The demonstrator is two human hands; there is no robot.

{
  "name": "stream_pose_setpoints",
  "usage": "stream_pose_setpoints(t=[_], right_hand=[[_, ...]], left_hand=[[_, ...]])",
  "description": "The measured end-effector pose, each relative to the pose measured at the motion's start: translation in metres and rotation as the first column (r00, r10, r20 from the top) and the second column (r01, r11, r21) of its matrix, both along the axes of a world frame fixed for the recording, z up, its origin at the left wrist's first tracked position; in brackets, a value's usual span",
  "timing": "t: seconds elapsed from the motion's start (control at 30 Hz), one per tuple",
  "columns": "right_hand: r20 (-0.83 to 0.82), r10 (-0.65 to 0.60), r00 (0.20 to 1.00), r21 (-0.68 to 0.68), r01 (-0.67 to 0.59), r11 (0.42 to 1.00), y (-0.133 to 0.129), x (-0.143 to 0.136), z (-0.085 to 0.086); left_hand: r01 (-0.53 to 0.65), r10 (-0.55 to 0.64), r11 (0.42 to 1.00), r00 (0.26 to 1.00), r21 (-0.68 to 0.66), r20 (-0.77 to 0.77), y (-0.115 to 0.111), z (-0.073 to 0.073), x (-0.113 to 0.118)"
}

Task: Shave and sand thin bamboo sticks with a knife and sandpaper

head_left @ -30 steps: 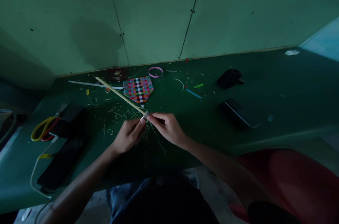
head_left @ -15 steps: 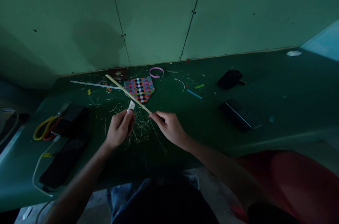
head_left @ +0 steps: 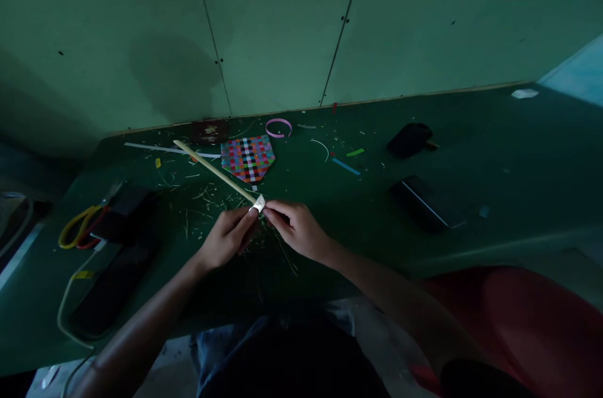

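Observation:
My right hand (head_left: 299, 228) is closed, thumb and fingers pinching the near end of a pale wooden stick (head_left: 211, 169). The stick slants away to the upper left, above the table. Between the thumb and fingers of my left hand (head_left: 228, 236) is a small flat whitish blade-like piece (head_left: 259, 203), catching the light. It meets the stick right beside my right fingertips; its exact kind is hard to make out. Under the hands lie thin shavings (head_left: 211, 197). Just beyond them is a colourful woven paper piece (head_left: 248, 158) with a pointed lower edge.
Scissors (head_left: 82, 225) with yellow and red handles lie at left, by a dark case (head_left: 110, 285) and a cable (head_left: 61, 310). A pink paper ring (head_left: 279, 135) and a blue strip (head_left: 346, 166) rest farther back. At right are a black pouch (head_left: 409, 140) and a dark phone-like object (head_left: 426, 203).
My left hand has moved right and slightly down, bringing the blade-like piece along the stick to my right fingertips. The stick's far end has shifted a little left and down.

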State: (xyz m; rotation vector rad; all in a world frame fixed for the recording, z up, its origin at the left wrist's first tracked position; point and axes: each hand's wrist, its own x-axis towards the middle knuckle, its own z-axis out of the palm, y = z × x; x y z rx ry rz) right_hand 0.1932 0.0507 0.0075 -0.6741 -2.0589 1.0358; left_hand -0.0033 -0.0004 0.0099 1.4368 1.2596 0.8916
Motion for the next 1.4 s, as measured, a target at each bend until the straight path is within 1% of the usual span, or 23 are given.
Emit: stream_pose_setpoints(t=[0.1, 0.27, 0.5, 0.63, 0.77, 0.83, 0.9, 1.03, 1.17, 1.33, 1.4], right_hand=[[0.006, -0.019, 1.000, 0.051, 0.018, 0.999, 0.000, 0.000, 0.000], [0.013, -0.059, 0.998, 0.107, 0.057, 0.993, -0.001, -0.001, -0.001], [0.013, -0.068, 0.998, 0.114, 0.066, 0.991, 0.000, -0.001, 0.000], [0.028, -0.041, 0.999, 0.088, 0.038, 0.995, 0.003, 0.001, -0.001], [0.113, -0.024, 0.993, 0.000, 0.025, 1.000, 0.004, 0.002, -0.002], [0.111, 0.008, 0.994, -0.046, -0.003, 0.999, 0.005, 0.003, -0.001], [0.087, 0.014, 0.996, -0.066, -0.008, 0.998, 0.005, 0.003, 0.000], [0.069, -0.046, 0.997, -0.074, 0.052, 0.996, 0.004, 0.003, 0.002], [0.072, -0.107, 0.992, -0.061, 0.111, 0.992, 0.002, 0.001, 0.002], [0.089, -0.165, 0.982, -0.018, 0.167, 0.986, 0.000, 0.001, 0.000], [0.083, -0.158, 0.984, -0.008, 0.160, 0.987, 0.000, 0.001, 0.000]], left_hand=[[0.005, -0.005, 1.000, 1.000, 0.010, -0.009, 0.000, 0.000, -0.001], [0.002, 0.003, 0.998, 0.997, 0.063, -0.083, 0.000, 0.001, -0.002], [0.006, 0.003, 0.996, 0.994, 0.085, -0.105, -0.001, 0.005, -0.005], [0.011, 0.000, 0.997, 0.991, 0.082, -0.131, 0.001, 0.003, -0.004], [0.003, 0.005, 0.998, 0.991, 0.064, -0.133, 0.003, -0.004, -0.002], [0.007, -0.002, 0.999, 0.994, 0.045, -0.110, 0.003, -0.007, 0.000], [0.014, -0.011, 0.999, 0.996, 0.034, -0.090, 0.002, -0.008, 0.001], [0.006, 0.000, 0.998, 0.996, 0.063, -0.091, 0.000, -0.009, 0.004], [-0.010, 0.020, 0.996, 0.993, 0.091, -0.118, -0.001, -0.006, 0.004], [0.021, -0.018, 0.999, 0.999, 0.040, -0.051, -0.002, -0.002, 0.001], [0.040, -0.040, 0.999, 0.999, 0.011, -0.025, -0.002, -0.002, 0.000]])
